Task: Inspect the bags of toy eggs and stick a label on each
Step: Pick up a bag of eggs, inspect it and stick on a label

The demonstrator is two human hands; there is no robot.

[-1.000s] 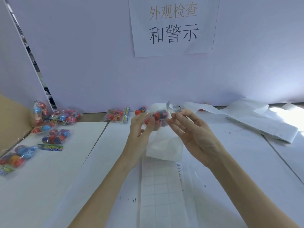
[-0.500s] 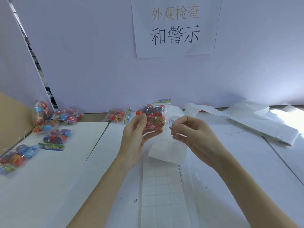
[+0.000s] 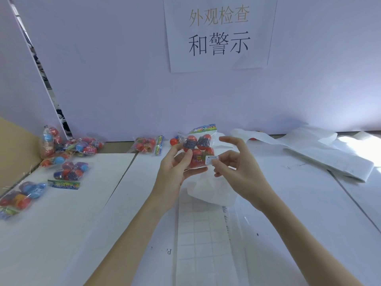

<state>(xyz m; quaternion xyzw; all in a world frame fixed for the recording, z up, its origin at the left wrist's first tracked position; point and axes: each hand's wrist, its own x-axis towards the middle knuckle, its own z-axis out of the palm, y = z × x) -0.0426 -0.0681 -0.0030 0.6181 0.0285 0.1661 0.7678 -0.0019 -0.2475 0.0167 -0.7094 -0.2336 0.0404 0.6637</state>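
Nearest, at 6 o'clock on the table (image 3: 61, 234): a gridded label sheet (image 3: 198, 234), crumpled backing paper (image 3: 212, 190) curling up at its far end. Above that, held off the table at centre: a clear bag (image 3: 199, 150) of red toy eggs, upright, coloured header card on top. Left hand (image 3: 175, 170) at the bag's 8 o'clock, thumb in front and fingers behind, clamped on its lower left side. Right hand (image 3: 237, 168) at 3 o'clock, thumb and forefinger pinched together on a white warning label (image 3: 211, 159) lying against the bag's lower right corner, other fingers spread apart and loosely curved. Farther out, at 9 to 10 o'clock: more bags (image 3: 70, 172) of mixed-colour eggs scattered. At 11 o'clock: another bag (image 3: 144, 144) by the wall. At 2 o'clock: long strips of used backing (image 3: 329, 159). Farthest, at 12 o'clock: a paper sign (image 3: 218, 34) with printed characters on the wall.
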